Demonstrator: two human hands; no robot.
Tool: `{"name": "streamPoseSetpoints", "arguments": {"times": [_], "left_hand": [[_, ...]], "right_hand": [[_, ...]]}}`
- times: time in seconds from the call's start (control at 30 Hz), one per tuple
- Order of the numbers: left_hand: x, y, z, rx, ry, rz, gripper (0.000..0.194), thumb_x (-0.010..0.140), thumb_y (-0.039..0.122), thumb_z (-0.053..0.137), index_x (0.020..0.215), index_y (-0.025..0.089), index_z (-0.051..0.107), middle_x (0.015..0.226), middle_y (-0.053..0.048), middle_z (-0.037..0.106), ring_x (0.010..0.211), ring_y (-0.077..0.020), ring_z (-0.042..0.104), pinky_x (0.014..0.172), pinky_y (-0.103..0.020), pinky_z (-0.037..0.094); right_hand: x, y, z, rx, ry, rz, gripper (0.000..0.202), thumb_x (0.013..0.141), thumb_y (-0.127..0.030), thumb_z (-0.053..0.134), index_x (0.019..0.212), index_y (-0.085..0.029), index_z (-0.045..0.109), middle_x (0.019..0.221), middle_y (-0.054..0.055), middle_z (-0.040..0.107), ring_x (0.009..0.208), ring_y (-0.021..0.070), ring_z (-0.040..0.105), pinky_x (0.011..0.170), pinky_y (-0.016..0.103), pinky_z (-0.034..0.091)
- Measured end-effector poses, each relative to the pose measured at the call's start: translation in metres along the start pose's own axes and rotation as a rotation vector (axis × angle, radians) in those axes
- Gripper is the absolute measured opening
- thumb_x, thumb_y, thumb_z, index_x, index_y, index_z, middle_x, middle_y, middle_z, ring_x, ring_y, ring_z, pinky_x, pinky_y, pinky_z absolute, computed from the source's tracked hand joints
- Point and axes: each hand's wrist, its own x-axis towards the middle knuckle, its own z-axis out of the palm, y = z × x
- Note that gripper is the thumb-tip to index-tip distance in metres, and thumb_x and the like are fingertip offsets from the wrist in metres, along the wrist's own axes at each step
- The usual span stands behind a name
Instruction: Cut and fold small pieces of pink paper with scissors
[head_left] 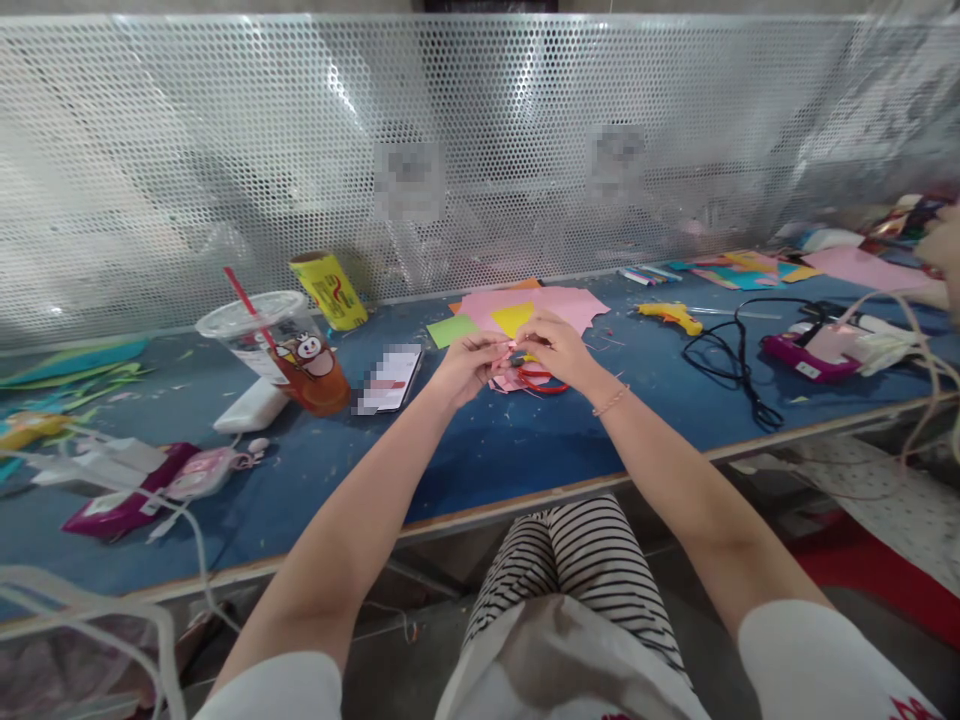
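My left hand (472, 368) and my right hand (556, 350) meet above the blue table, with fingertips pinched together. Between them is a small pink piece of paper (513, 346), mostly covered by the fingers. Just below the right hand lie scissors with red handles (546, 386), their blades hidden. Pink paper scraps (504, 382) are scattered under the hands. Behind the hands, a large pink sheet (574, 304) carries a yellow paper piece (513, 319), with a green piece (450, 331) at its left side.
Left of the hands are a phone (396, 377), a plastic cup (319, 385) with a straw and a yellow roll (330, 292). A purple power strip (127, 505) with cables sits further left. On the right lie a yellow glue gun (670, 316), a black cable (739, 365) and another purple strip (806, 360).
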Motion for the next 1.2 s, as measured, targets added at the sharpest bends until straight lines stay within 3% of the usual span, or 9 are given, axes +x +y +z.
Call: {"name": "streamPoseSetpoints", "arguments": {"times": [0.13,0.4,0.67,1.2], "left_hand": [[-0.001,0.002,0.002,-0.002,0.001,-0.009,0.019,0.055,0.012,0.073,0.073,0.011,0.066,0.058,-0.001,0.063,0.045,-0.0055,0.055,0.047,-0.015,0.049],[-0.002,0.001,0.007,-0.013,0.061,0.075,0.019,0.054,0.012,0.074,0.071,0.010,0.065,0.055,0.000,0.062,0.045,-0.0058,0.056,0.048,-0.015,0.049],[-0.001,-0.006,0.010,0.007,0.114,0.163,0.022,0.054,0.017,0.075,0.072,0.011,0.064,0.057,0.000,0.062,0.047,-0.0068,0.057,0.050,-0.018,0.048],[-0.003,-0.007,0.014,0.010,0.121,0.191,0.026,0.052,0.019,0.075,0.073,0.012,0.061,0.060,0.001,0.062,0.051,-0.0078,0.058,0.055,-0.021,0.050]], "right_hand": [[0.000,0.000,-0.001,0.030,-0.016,0.006,0.008,0.078,-0.025,0.055,0.075,-0.020,0.060,0.070,0.000,0.048,0.066,0.0114,0.046,0.060,0.026,0.038],[-0.003,-0.002,0.007,0.080,0.094,0.099,0.012,0.072,-0.031,0.062,0.074,-0.020,0.060,0.067,-0.001,0.048,0.059,0.0095,0.044,0.052,0.024,0.037],[-0.004,-0.004,0.012,0.068,0.147,0.123,0.011,0.074,-0.030,0.058,0.075,-0.019,0.056,0.065,-0.002,0.044,0.061,0.0099,0.043,0.054,0.024,0.038],[-0.003,-0.003,0.013,0.100,0.150,0.162,0.009,0.074,-0.028,0.058,0.074,-0.019,0.055,0.068,-0.001,0.049,0.061,0.0096,0.047,0.054,0.024,0.040]]}}
